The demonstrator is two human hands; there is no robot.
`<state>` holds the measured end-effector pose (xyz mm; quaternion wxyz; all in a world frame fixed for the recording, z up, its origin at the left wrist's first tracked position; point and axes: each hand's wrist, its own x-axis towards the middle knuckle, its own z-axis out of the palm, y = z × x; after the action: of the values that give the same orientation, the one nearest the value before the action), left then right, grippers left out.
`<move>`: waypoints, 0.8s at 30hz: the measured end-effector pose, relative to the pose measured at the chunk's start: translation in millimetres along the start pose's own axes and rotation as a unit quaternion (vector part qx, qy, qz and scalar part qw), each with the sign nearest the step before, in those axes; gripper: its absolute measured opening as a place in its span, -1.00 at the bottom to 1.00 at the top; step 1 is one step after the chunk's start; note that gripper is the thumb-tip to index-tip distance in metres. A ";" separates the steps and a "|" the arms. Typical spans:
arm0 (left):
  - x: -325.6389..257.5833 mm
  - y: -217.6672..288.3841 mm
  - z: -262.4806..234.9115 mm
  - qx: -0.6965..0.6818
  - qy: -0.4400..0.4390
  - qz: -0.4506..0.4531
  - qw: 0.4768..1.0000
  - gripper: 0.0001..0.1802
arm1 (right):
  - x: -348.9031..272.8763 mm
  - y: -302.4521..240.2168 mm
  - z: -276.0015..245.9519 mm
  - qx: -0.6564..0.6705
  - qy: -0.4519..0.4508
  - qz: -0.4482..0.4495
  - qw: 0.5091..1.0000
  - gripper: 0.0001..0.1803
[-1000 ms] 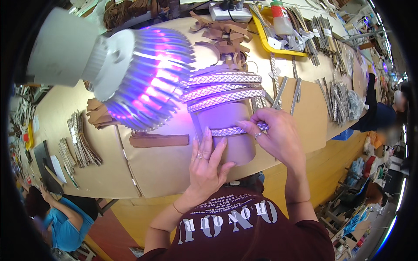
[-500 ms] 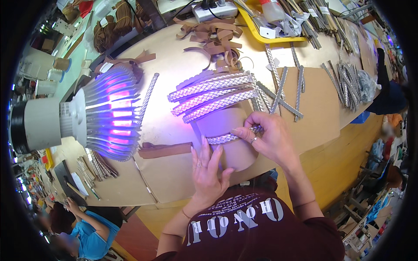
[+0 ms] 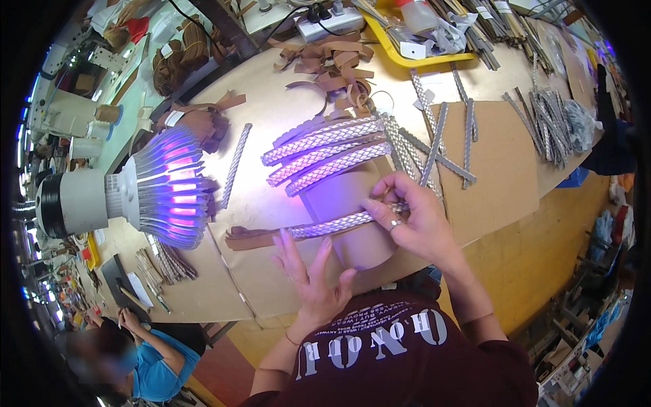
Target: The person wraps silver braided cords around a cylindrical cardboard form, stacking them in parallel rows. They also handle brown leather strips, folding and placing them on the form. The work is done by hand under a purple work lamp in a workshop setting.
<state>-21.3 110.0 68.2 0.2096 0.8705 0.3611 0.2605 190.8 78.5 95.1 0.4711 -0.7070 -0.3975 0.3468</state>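
My right hand (image 3: 417, 220) is closing thumb against fingers on the right end of a silver braided strip (image 3: 332, 224), and a short tail is showing past the pinch. My left hand (image 3: 312, 285) is spreading its fingers wide and gripping nothing; I can't tell whether 1 or 2 fingertips are touching the braid. The strip is running leftward from my right fingers, crossing a curved tan form (image 3: 366, 249) just beyond my left fingers, and its far end is reaching over a small stack of brown strips (image 3: 254, 240) left of my left fingertips.

The loose left end is worrying me most. With only 1 hand holding, the braid could be twisting or sliding along that curve, and a pull from my right side would probably be dragging it out of line. Its tip is overlapping the brown strips, so if my left fingers are closing carelessly there, they could be catching brown along with silver.

Beyond both hands, 3 more braided strips (image 3: 339, 168) are lying close together. If my right knuckles are swinging too far forward, they might be nudging those askew. The finned lamp (image 3: 169, 190) is standing well left of my left hand, so a bump seems less likely.
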 end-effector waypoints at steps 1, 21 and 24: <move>0.1 1.7 -1.6 0.000 -0.010 0.013 1.000 -0.37 | -0.1 -5.5 5.4 -0.007 0.007 -0.009 1.000 -0.72; 17.6 8.0 17.8 -0.135 -0.072 0.021 0.988 -0.21 | -3.0 -50.2 -30.9 0.044 -0.063 0.022 0.997 -0.68; 18.2 7.9 18.5 -0.136 -0.075 0.022 0.988 -0.19 | 2.0 -44.9 -29.0 0.067 -0.052 -0.027 0.996 -0.65</move>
<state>5.0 114.9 63.7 0.3470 0.8585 0.2863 0.2461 206.2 79.7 146.4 0.5055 -0.6441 -0.4156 0.3961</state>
